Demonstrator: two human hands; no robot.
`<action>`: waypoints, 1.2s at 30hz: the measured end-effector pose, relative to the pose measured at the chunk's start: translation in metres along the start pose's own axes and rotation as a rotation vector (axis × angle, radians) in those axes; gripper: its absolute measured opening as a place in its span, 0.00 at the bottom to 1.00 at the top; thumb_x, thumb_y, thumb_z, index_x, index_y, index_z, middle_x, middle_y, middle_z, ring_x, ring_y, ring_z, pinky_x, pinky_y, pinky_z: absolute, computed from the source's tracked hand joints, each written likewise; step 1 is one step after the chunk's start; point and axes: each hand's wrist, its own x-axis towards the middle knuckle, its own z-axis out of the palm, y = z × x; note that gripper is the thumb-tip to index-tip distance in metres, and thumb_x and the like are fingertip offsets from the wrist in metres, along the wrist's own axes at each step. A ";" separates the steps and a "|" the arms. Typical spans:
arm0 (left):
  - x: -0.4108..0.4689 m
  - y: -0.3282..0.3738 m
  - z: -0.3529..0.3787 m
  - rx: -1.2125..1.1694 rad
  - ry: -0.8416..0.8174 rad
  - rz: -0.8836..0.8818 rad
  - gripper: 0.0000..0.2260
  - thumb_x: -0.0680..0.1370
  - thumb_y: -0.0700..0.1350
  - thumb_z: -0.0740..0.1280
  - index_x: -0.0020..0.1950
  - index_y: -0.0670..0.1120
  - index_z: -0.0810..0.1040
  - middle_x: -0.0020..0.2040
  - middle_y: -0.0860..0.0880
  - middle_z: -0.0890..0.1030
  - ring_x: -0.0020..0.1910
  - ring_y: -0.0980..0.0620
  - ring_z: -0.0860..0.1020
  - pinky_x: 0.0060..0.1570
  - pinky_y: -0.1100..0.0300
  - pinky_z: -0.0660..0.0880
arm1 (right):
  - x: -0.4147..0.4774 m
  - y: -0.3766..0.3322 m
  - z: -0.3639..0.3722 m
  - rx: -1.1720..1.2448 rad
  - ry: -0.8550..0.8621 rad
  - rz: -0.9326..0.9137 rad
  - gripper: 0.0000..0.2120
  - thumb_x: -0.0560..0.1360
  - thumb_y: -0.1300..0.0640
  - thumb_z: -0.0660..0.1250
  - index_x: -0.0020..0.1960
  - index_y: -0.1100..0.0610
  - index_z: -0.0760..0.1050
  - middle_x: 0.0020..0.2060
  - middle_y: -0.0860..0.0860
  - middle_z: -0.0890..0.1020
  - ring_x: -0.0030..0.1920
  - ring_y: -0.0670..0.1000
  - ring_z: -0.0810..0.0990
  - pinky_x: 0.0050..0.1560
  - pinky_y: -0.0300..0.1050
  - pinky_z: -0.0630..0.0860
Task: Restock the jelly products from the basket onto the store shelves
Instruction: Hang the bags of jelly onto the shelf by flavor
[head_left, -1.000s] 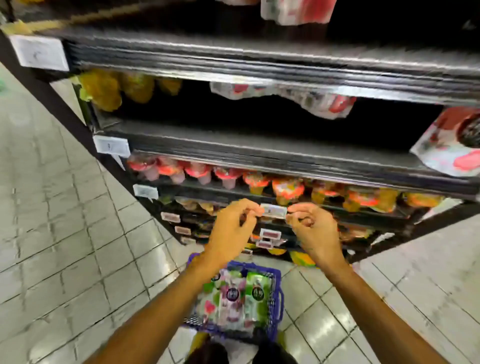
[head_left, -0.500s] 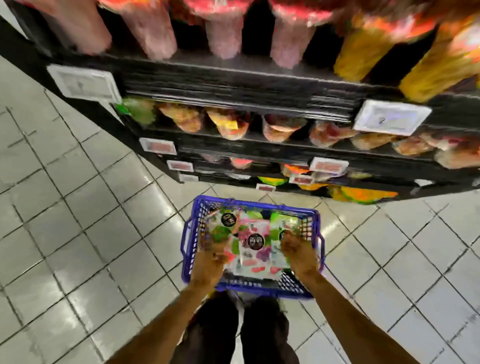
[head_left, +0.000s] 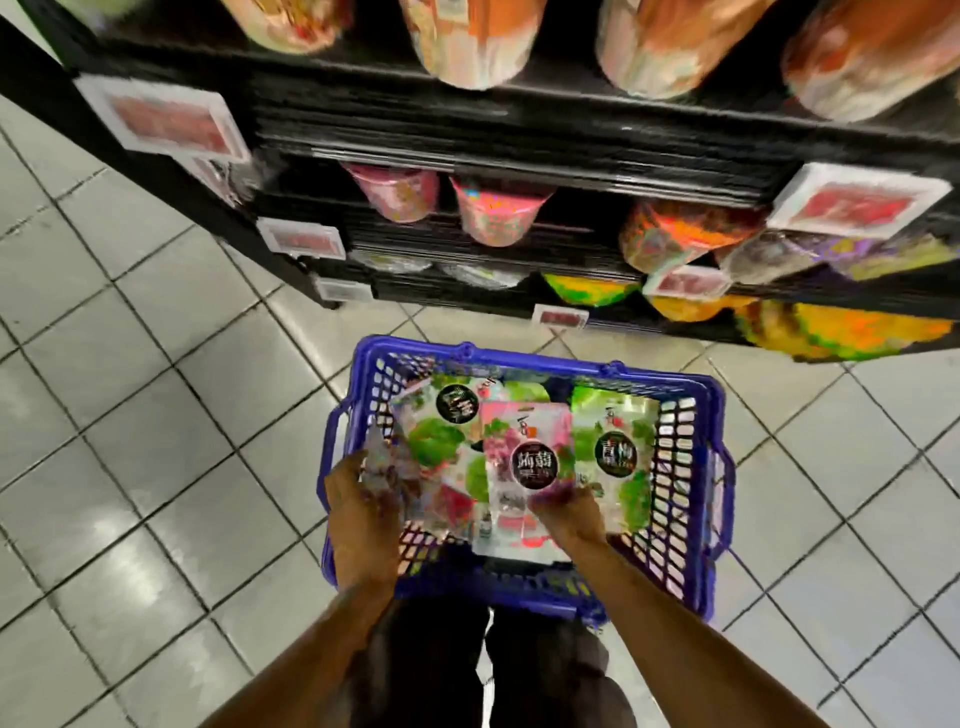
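Note:
A blue plastic basket (head_left: 696, 519) stands on the tiled floor just before my feet, holding several flat jelly pouches. My right hand (head_left: 569, 514) grips the lower edge of a pink pouch with a black round label (head_left: 524, 457), which lies on top in the middle. My left hand (head_left: 363, 514) is in the basket's left side, fingers curled on a pouch with a green picture (head_left: 431, 447). Another green pouch (head_left: 618, 447) lies at the right. Black store shelves (head_left: 467, 130) rise beyond the basket, stocked with jelly cups.
Pink and orange jelly cups (head_left: 493, 218) sit on the middle shelf, and yellow-green ones (head_left: 841, 332) on the lowest. White price tags (head_left: 301, 239) stick out from the shelf edges. Grey floor tiles (head_left: 130, 441) spread to the left and right of the basket.
A second ago both hands were up at a shelf price tag. They dropped into the basket, my view tilted down, and now each hand has hold of a pouch.

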 end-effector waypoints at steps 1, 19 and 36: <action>-0.004 0.003 -0.002 -0.067 0.019 0.006 0.24 0.70 0.32 0.72 0.63 0.45 0.71 0.59 0.47 0.73 0.53 0.46 0.77 0.51 0.59 0.74 | 0.001 -0.001 0.003 -0.002 0.028 0.008 0.11 0.72 0.50 0.72 0.50 0.51 0.73 0.50 0.53 0.79 0.54 0.51 0.77 0.56 0.46 0.73; -0.025 0.101 0.072 -0.641 -0.819 -0.548 0.14 0.82 0.51 0.60 0.59 0.41 0.75 0.51 0.42 0.80 0.46 0.48 0.80 0.53 0.53 0.78 | -0.019 0.056 -0.036 0.374 0.336 -0.079 0.11 0.70 0.64 0.73 0.49 0.57 0.75 0.39 0.57 0.82 0.41 0.59 0.80 0.44 0.49 0.73; -0.015 0.051 0.117 -0.053 -0.960 -0.252 0.27 0.60 0.32 0.80 0.57 0.34 0.79 0.54 0.38 0.82 0.55 0.48 0.78 0.62 0.52 0.74 | -0.037 0.065 -0.055 0.679 -0.066 -0.060 0.10 0.65 0.70 0.76 0.42 0.58 0.82 0.36 0.56 0.84 0.41 0.56 0.80 0.46 0.53 0.76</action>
